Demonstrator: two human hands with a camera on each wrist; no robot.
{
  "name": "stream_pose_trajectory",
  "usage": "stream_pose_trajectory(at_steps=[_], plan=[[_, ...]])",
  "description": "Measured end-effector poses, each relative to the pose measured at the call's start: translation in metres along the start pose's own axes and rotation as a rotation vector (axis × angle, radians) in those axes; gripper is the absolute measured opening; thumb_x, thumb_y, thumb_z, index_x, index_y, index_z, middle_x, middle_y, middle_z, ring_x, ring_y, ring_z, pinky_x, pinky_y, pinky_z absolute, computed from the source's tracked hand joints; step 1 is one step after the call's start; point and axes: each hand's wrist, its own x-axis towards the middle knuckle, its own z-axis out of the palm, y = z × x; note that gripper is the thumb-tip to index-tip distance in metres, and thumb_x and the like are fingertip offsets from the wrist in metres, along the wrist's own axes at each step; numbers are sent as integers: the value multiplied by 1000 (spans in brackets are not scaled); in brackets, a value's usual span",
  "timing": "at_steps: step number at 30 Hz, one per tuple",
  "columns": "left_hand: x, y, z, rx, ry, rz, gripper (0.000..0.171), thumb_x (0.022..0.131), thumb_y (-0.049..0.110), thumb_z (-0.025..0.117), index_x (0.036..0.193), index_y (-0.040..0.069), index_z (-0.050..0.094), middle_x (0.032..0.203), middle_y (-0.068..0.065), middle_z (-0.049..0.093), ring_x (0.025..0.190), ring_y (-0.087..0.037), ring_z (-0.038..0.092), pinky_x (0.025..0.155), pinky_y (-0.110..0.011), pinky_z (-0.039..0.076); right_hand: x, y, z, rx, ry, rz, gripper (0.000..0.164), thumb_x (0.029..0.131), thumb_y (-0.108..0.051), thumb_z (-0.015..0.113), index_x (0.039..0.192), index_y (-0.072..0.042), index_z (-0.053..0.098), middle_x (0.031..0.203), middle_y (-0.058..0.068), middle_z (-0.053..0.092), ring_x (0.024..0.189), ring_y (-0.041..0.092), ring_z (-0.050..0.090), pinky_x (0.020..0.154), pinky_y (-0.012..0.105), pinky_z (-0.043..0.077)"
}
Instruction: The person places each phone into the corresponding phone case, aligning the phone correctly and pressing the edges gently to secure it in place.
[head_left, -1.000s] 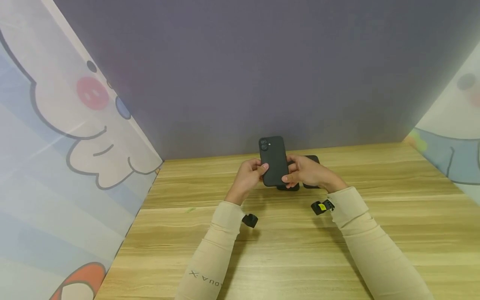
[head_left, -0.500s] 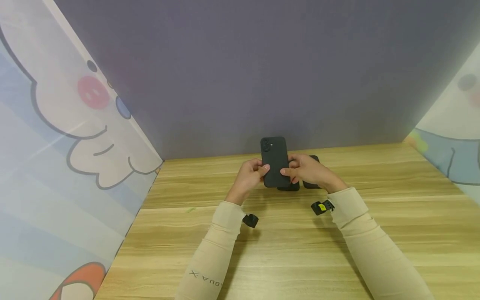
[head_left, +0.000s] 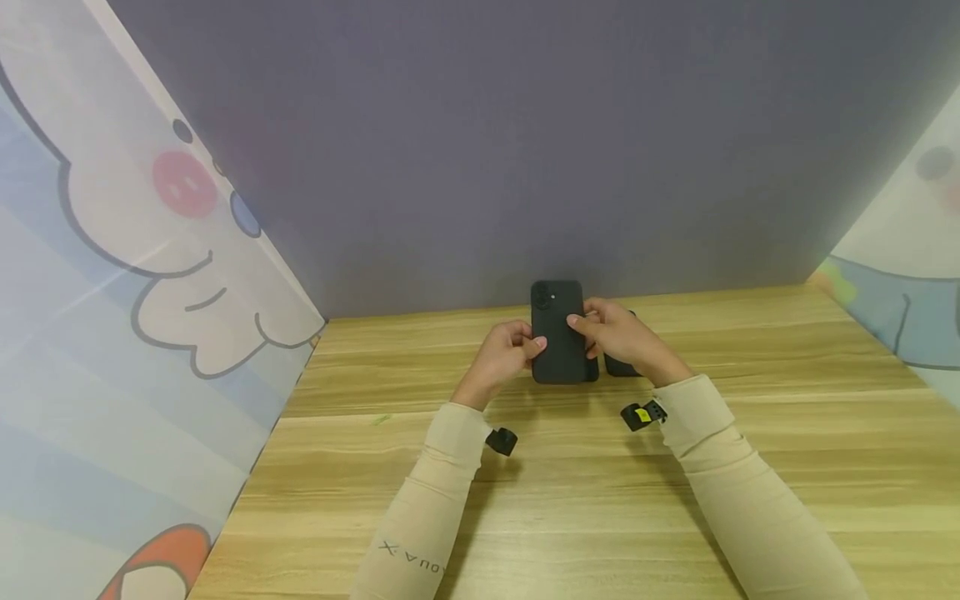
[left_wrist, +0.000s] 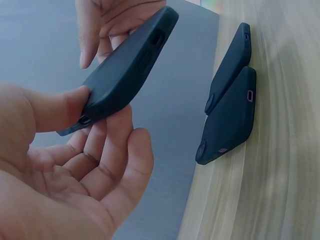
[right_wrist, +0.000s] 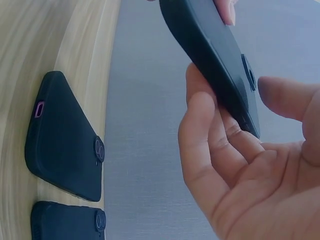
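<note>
A phone in a black case point(head_left: 555, 354) is held up between both hands, back towards the head camera and camera ring at its upper left. My left hand point(head_left: 501, 357) pinches its left edge, thumb on the back and fingers behind. The right hand point(head_left: 621, 337) has its fingers behind the right edge; in the right wrist view its thumb point(right_wrist: 287, 97) is near the camera ring. On the table lie two more black-cased phones, one with a pink-rimmed port point(left_wrist: 230, 120) and another beside it point(left_wrist: 232, 67). The held phone's front is hidden.
The wooden table point(head_left: 570, 508) ends against a grey back panel point(head_left: 525, 150). Cartoon-printed side walls point(head_left: 112, 333) stand left and right. A small black wrist camera point(head_left: 501, 441) sits below the left cuff, another point(head_left: 637, 416) below the right.
The held phone has moved right and slightly down, now covering most of one phone on the table. My right thumb has shifted up its back towards the camera end.
</note>
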Motion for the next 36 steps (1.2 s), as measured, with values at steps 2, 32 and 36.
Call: stream_pose_trajectory(at_steps=[2, 32, 36], plan=[[0, 0, -1, 5, -7, -6, 15, 103, 16, 63, 92, 6, 59, 81, -3, 61, 76, -17, 63, 92, -58, 55, 1, 1, 0, -11, 4, -5, 37, 110, -29, 47, 128, 3, 49, 94, 12, 65, 82, 23, 63, 84, 44, 60], [3, -2, -3, 20, 92, 22, 40, 108, 41, 50, 113, 5, 66, 87, -8, 66, 72, -25, 68, 87, -58, 57, -1, 5, 2, -90, -64, -77, 19, 109, -18, 51, 109, 1, 55, 83, 8, 66, 81, 22, 64, 82, 47, 58], [5, -3, -4, -42, 122, 27, 43, 110, 41, 46, 121, 4, 66, 82, -7, 64, 64, -19, 66, 84, -55, 60, -3, 3, 4, -114, -73, -85, 18, 109, -18, 51, 104, -1, 52, 77, 7, 61, 78, 24, 62, 79, 43, 58]])
